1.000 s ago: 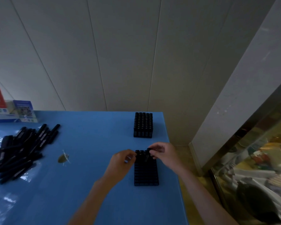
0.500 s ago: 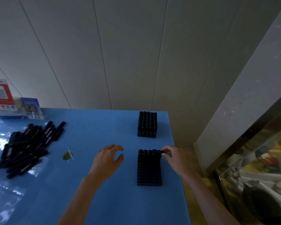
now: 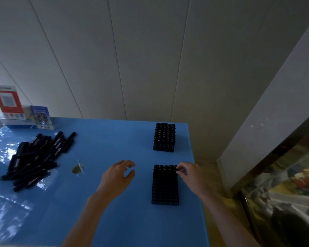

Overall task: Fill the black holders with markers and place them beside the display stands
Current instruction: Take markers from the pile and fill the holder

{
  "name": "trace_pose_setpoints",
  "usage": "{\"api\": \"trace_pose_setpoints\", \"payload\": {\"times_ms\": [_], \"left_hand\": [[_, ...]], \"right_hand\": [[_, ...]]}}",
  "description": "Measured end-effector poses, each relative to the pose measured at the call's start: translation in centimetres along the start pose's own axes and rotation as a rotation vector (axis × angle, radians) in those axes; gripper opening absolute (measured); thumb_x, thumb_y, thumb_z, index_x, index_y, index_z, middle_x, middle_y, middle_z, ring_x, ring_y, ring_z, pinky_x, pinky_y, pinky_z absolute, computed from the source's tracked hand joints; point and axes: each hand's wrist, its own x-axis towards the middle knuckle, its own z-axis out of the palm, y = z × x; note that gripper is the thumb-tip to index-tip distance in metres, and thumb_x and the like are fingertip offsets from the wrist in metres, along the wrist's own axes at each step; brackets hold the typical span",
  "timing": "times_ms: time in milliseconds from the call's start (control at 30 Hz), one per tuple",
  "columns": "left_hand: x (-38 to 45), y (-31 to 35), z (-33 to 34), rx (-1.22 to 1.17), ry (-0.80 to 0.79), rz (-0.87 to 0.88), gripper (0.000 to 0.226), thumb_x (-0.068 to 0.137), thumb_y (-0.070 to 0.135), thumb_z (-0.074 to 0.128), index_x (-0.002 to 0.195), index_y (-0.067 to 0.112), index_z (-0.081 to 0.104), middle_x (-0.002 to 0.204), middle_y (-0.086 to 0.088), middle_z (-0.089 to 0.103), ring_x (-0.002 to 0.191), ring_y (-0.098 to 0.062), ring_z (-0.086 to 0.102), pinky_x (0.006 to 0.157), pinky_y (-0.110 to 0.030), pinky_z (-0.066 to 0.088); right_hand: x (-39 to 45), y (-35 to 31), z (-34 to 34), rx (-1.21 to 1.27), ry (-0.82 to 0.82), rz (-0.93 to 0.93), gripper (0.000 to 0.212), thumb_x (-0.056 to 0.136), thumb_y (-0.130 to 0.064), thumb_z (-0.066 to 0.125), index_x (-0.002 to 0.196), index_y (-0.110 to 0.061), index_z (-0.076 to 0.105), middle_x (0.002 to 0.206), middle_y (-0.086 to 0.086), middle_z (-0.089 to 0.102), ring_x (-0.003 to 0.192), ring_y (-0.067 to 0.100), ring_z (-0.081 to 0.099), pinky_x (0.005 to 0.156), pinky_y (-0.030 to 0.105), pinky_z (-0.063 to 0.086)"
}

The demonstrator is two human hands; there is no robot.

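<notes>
While the right hand [image 3: 189, 172] pinches a marker [image 3: 176, 169] into the far-right slot of the near holder [image 3: 165, 188], the left hand [image 3: 117, 177] hangs loosely spread, its grip empty. Only the far row looks filled; the full holder [image 3: 164, 137] stands at twelve o'clock. Next, I'd judge, comes a reach toward ten o'clock for the loose marker pile [image 3: 37, 157] on the counter [image 3: 114, 220].

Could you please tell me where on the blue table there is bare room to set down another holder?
Bare room lies between the marker pile and the full holder, and along the blue table near edge. Crowded: the far left corner, with the display stands.
</notes>
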Motion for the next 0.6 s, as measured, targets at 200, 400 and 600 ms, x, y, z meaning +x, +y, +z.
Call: {"api": "trace_pose_setpoints", "payload": {"times_ms": [200, 400, 600], "left_hand": [[-0.5, 1.5, -0.9, -0.01, 0.033, -0.021, 0.017, 0.094, 0.035, 0.061, 0.111, 0.038, 0.064, 0.107, 0.022, 0.064, 0.094, 0.001, 0.06, 0.07, -0.018, 0.045], [-2.0, 1.8, -3.0, 0.018, 0.105, -0.072, 0.017, 0.094, 0.037, 0.06, 0.11, 0.037, 0.065, 0.108, 0.02, 0.065, 0.097, -0.001, 0.061, 0.075, -0.025, 0.052], [-5.0, -0.6, -5.6, 0.005, 0.173, -0.161, 0.016, 0.094, 0.035, 0.063, 0.109, 0.037, 0.066, 0.109, 0.019, 0.065, 0.095, -0.001, 0.062, 0.076, -0.026, 0.053]], "right_hand": [[0.2, -2.2, -1.8, -0.05, 0.052, -0.086, 0.007, 0.092, -0.028, 0.067, 0.095, -0.022, 0.068, 0.092, -0.014, 0.068, 0.083, 0.001, 0.062, 0.071, 0.018, 0.052], [1.1, -5.9, -1.7, -0.058, 0.005, -0.195, 0.013, 0.097, -0.033, 0.058, 0.102, -0.025, 0.066, 0.101, -0.016, 0.065, 0.09, 0.004, 0.061, 0.075, 0.025, 0.052], [1.6, -9.7, 0.4, -0.061, -0.033, -0.292, 0.017, 0.098, -0.036, 0.055, 0.106, -0.026, 0.066, 0.104, -0.016, 0.064, 0.093, 0.003, 0.06, 0.074, 0.019, 0.045]]}}
